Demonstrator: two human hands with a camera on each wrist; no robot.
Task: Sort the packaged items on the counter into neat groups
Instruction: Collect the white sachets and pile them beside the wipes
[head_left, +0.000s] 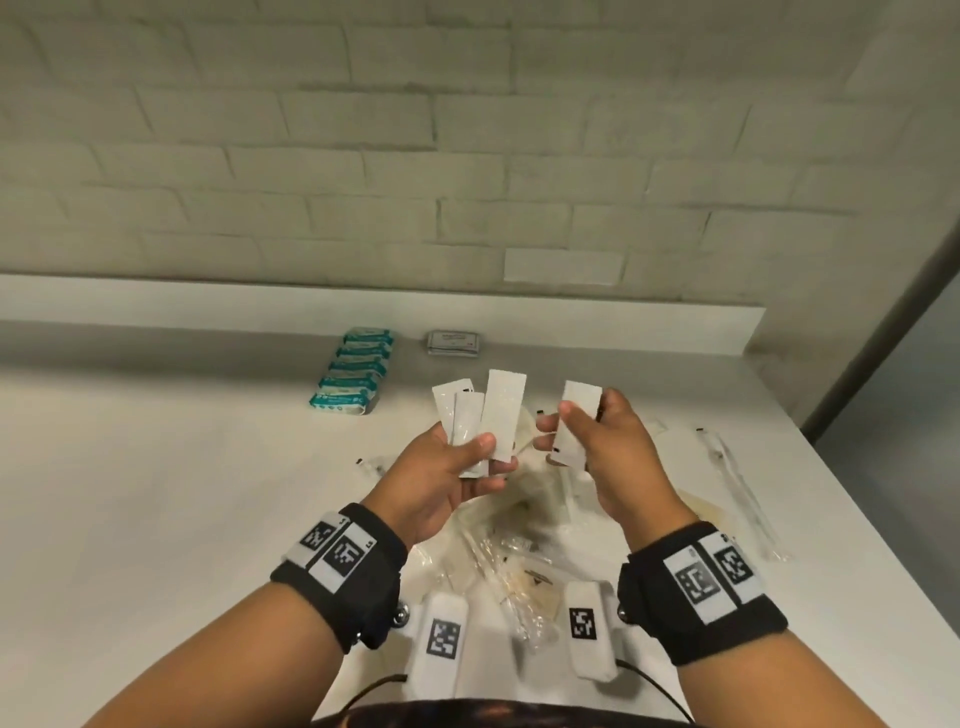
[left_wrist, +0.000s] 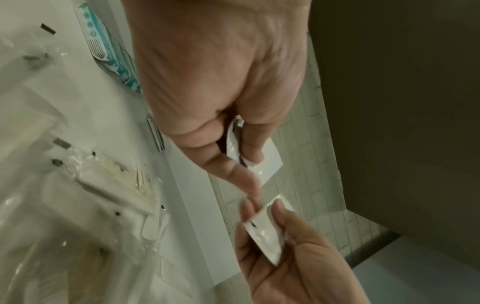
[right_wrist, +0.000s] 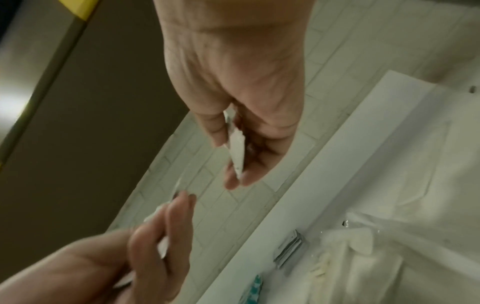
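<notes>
Both hands are raised above the white counter (head_left: 156, 467), side by side. My left hand (head_left: 483, 457) pinches a fan of three white sachets (head_left: 501, 415) between thumb and fingers. My right hand (head_left: 561, 436) grips a single white sachet (head_left: 577, 421), upright, just right of the fan and apart from it. The left wrist view shows the fanned sachets (left_wrist: 235, 144) in the left hand and the single sachet (left_wrist: 265, 234) in the right. In the right wrist view the single sachet (right_wrist: 237, 152) shows edge-on.
A row of teal packets (head_left: 353, 376) lies at the back of the counter, with a small grey stack of packets (head_left: 453, 343) to its right. A loose pile of clear-wrapped items (head_left: 524, 525) sits under my hands. Long clear-wrapped pieces (head_left: 737, 483) lie near the right edge.
</notes>
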